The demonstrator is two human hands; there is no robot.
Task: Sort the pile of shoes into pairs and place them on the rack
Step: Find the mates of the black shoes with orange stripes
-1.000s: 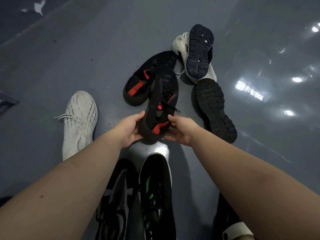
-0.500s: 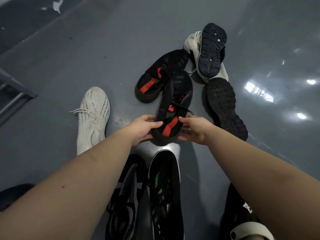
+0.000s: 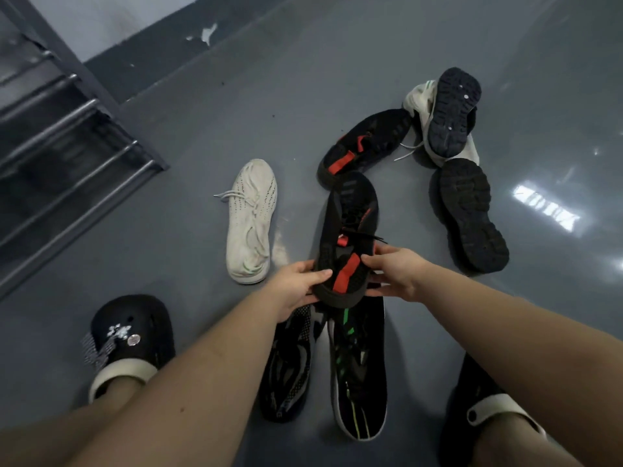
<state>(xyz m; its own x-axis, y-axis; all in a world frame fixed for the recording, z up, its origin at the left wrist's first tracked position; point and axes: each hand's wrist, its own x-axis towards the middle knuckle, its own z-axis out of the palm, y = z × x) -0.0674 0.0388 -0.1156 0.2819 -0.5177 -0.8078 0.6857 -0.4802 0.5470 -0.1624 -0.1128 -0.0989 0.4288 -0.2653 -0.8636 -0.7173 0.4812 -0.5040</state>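
Gripping the black-and-red shoe [image 3: 349,241], both hands, left hand [image 3: 296,284] and right hand [image 3: 394,273], have lifted it toward the rack [image 3: 67,146].

Light: dim and cool, coming from overhead.
Glare: bright white patches on the glossy floor [image 3: 546,207] at right.
Shadows: soft, short, close under the shoes.
Focus: fairly sharp centre, slight softness.
Distortion: wide-angle bending at edges; forearms stretched.
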